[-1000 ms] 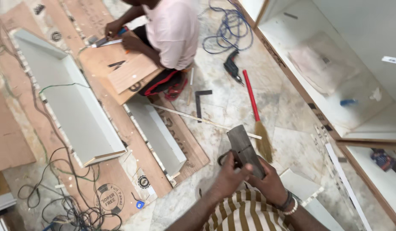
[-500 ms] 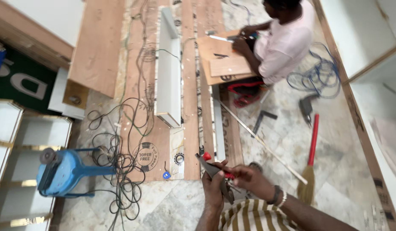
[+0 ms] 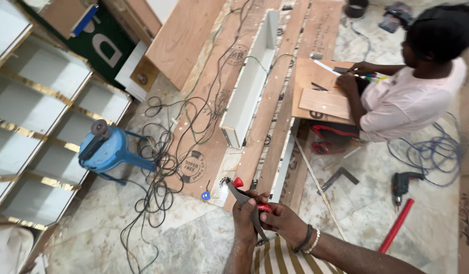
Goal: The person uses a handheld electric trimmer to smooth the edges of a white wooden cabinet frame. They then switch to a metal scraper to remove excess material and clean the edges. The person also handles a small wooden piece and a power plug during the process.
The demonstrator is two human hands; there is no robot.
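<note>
The tool (image 3: 247, 203) in the hands is a grey metal piece, long and flat, with a red knob at its upper end and a red part near the middle. It is low in the view, close to the person's striped shirt. The left hand (image 3: 246, 219) is closed around its lower part, and the right hand (image 3: 282, 221), with 2 bracelets on the wrist, pinches it at the red part.

The floor is pale marble tile (image 3: 184, 243), and long plywood boards (image 3: 204, 101) lie on it. A white channel (image 3: 249, 86) rests on the boards. On the left stand white shelf units (image 3: 37, 116) with gold edges, then a blue stool (image 3: 110, 149) and tangled black cables (image 3: 158, 167). At the right another person (image 3: 407, 96) sits and marks a small board (image 3: 326, 101). A drill (image 3: 401, 185) and a red handle (image 3: 397, 226) lie near.
</note>
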